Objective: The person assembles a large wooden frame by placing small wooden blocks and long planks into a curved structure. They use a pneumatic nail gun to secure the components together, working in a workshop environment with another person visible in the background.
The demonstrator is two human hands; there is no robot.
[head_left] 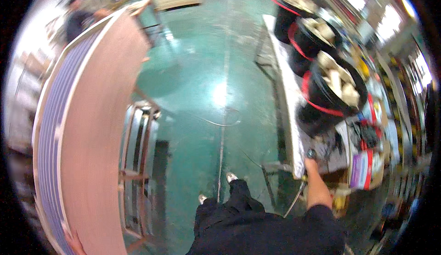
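At the lower left, my left hand [75, 243] lies against the edge of a large wooden panel [94, 131], fingers stretched out and partly cut off by the picture's rim. The panel has a pale frame and a row of bluish-grey strips [53, 131] along its outer side. My right arm reaches to the near corner of a long table on the right. There my right hand [312, 164] is closed around a small dark tool [311, 154], whose kind is too small and blurred to tell. A thin hose [295, 201] hangs just below that hand.
Three black buckets [317, 117] with red bands, full of pale wooden pieces [339, 81], line the table [287, 87]. Packages [363, 168] lie beside them. A wooden rack [134, 177] supports the panel. A cable [209, 121] crosses the green floor. Another person [78, 20] works far left.
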